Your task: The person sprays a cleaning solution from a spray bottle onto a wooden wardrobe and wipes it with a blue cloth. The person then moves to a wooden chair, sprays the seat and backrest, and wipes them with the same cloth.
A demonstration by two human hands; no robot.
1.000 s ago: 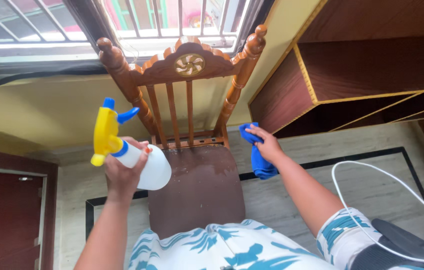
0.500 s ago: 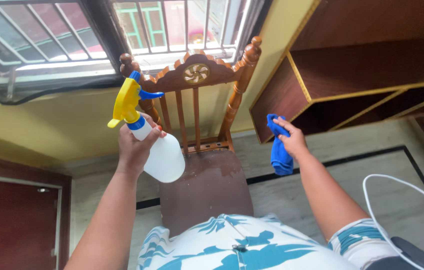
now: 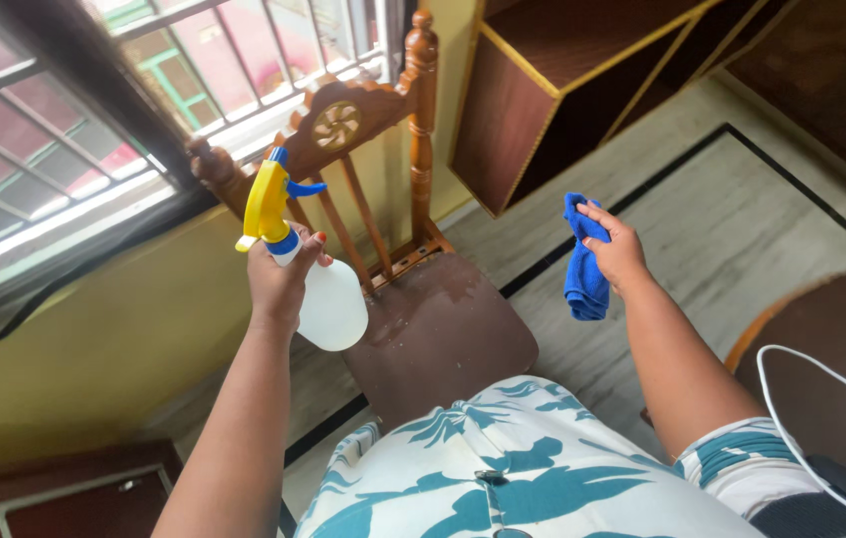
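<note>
spray bottle point(image 3: 318, 289) and blue cloth point(image 3: 583, 264) held above a wooden chair point(image 3: 433, 329)
the bottle is gripped in the left hand point(image 3: 283, 284); the cloth is clutched in the right hand point(image 3: 622, 254), well apart.

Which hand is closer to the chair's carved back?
Left. The left hand holds the spray bottle just in front of the chair back; the right hand, gripping a cloth, is off to its side.

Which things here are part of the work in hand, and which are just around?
In use: white spray bottle with yellow trigger head in left hand; blue cloth in right hand; carved brown wooden chair.

Just around: dark wooden shelf unit; barred window; white cable.
</note>
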